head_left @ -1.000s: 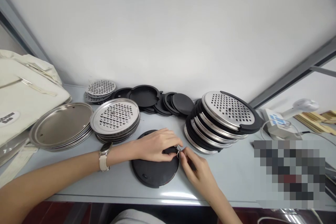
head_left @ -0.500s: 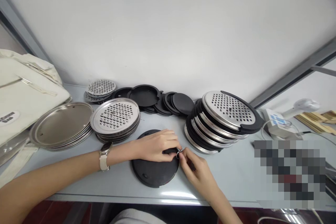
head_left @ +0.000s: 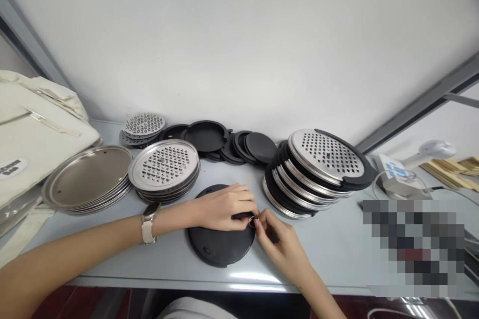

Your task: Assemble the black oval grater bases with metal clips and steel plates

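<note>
A round black disc (head_left: 220, 246) lies on the grey table near its front edge. My left hand (head_left: 226, 207), with a watch on the wrist, rests over the disc, its fingers closed on a small dark piece at the disc's right rim. A small metal ring (head_left: 253, 221) shows between the two hands. From the right, my right hand (head_left: 277, 237) pinches that ring between thumb and forefinger. The fingers hide most of the dark piece, so its shape is unclear.
Metal trays (head_left: 90, 177) and perforated discs (head_left: 164, 165) are stacked at left, beside a cream bag (head_left: 37, 124). Black round parts (head_left: 205, 135) line the wall. A tall black-and-silver stack (head_left: 325, 159) stands right, near a white device (head_left: 398, 174).
The small ring has turned and shifted slightly left, showing more plainly between the hands. My right fingertips have moved a little; my left hand is almost still.
</note>
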Demonstrator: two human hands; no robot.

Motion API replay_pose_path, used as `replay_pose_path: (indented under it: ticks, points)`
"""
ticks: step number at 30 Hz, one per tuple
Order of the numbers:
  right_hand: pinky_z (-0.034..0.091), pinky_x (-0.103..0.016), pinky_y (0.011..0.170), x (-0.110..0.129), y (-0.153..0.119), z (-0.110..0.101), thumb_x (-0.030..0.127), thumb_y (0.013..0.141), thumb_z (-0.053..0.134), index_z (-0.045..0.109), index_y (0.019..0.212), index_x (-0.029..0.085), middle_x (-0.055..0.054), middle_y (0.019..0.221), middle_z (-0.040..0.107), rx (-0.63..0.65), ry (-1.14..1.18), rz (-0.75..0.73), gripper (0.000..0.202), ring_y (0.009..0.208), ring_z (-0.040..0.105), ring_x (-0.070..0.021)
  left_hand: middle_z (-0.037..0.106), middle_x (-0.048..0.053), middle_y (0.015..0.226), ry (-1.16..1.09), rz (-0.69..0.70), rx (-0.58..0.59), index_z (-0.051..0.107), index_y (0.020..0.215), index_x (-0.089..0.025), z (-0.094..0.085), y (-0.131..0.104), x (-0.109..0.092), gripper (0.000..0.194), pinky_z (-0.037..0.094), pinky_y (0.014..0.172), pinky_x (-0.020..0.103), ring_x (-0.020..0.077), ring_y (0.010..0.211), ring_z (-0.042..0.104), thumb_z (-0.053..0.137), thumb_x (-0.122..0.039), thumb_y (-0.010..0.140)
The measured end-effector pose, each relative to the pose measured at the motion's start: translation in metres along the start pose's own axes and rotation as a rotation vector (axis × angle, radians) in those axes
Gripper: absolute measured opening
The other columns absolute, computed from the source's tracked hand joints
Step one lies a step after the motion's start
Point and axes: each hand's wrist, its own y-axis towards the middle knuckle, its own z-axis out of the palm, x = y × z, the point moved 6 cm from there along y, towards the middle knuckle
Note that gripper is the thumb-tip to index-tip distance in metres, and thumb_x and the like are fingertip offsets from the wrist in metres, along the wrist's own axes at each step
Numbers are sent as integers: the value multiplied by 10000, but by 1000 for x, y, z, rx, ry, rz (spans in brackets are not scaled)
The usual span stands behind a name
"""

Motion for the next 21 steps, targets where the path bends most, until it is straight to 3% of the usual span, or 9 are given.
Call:
replay_pose_path:
  ticks: [10,21]
  points:
    - [315,-222,539,-3,0,1,284,947,435,400,819,216,54,654,406,26,35,54,149,571,380,-101,576,52,825,3,3,2,592,948,-160,0,0,1,120,400,836,309,179,832,491,522,-166,850]
    - [332,-229,559,2,-1,-2,169,900,407,360,859,224,42,708,414,38,21,8,83,594,396,-111,594,55,821,-17,18,-1,587,920,-149,0,0,0,99,403,837,307,180,839,476,506,-163,866]
